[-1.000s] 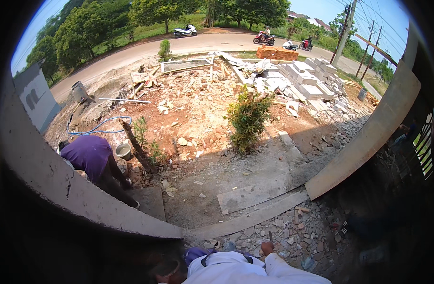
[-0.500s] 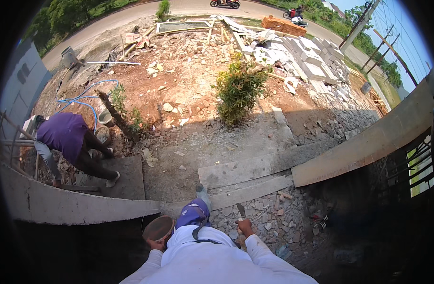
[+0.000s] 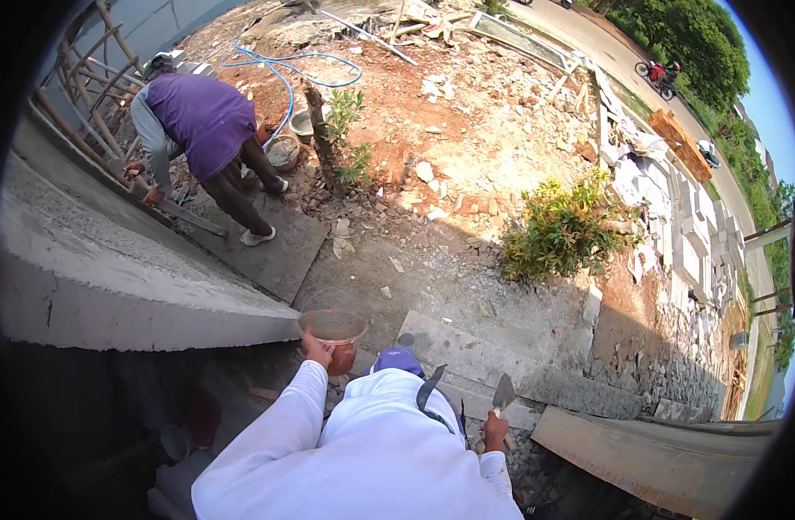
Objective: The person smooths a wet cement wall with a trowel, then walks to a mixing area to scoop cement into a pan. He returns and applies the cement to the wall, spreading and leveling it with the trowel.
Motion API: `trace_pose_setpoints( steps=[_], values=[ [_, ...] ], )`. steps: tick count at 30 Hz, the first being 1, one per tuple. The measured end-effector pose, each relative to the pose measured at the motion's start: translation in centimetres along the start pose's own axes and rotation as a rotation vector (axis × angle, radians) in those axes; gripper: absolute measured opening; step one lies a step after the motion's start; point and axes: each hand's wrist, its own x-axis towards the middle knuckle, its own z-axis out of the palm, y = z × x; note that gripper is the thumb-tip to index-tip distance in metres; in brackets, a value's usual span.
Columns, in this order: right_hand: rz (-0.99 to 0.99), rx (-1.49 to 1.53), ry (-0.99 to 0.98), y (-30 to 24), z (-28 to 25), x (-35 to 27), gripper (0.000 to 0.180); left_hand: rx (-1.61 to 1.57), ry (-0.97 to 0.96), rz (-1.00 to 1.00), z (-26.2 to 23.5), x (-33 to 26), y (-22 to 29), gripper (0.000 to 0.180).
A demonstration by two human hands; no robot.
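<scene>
In front of my body, my left hand (image 3: 318, 347) grips the rim of a reddish-brown bucket (image 3: 339, 360), its fingers closed on the near left edge. The bucket's wide mouth faces up, and its inside looks coated with dried grey-brown material. My right hand (image 3: 494, 431) is wrapped round the handle of a trowel (image 3: 504, 394), whose pointed metal blade points up and away from me. The trowel is held above the ground near a concrete edge, apart from the bucket.
At the left, a co-worker in purple (image 3: 200, 120) bends over a long board (image 3: 189, 217) beside the concrete wall (image 3: 146, 308). A bush (image 3: 558, 230), a cut stump (image 3: 319, 134), a blue hose (image 3: 285, 62) and rubble lie ahead. White blocks (image 3: 696, 230) are stacked at the right.
My view has swung to the left. The bucket in my left hand has moved forward, away from my body. The trowel stays in my right hand. The co-worker's hands are now at the board.
</scene>
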Motion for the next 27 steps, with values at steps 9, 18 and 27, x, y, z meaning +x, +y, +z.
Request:
trace_pose_setpoints(
  steps=[9, 18, 27],
  values=[
    [-0.376, -0.656, -0.355, -7.1, 2.4, 4.2, 0.036, -0.023, 0.044, -0.032, 4.3, -1.7, -0.2, 0.061],
    [-0.637, -0.752, -0.421, -28.9, 9.1, 16.6, 0.037, -0.176, 0.4, 0.08, 6.8, -2.6, -3.5, 0.067],
    [-0.809, -0.572, -0.363, -61.5, 19.6, 33.8, 0.037, -0.478, 0.413, 0.234, 20.4, -2.4, -6.5, 0.057]
  ],
)
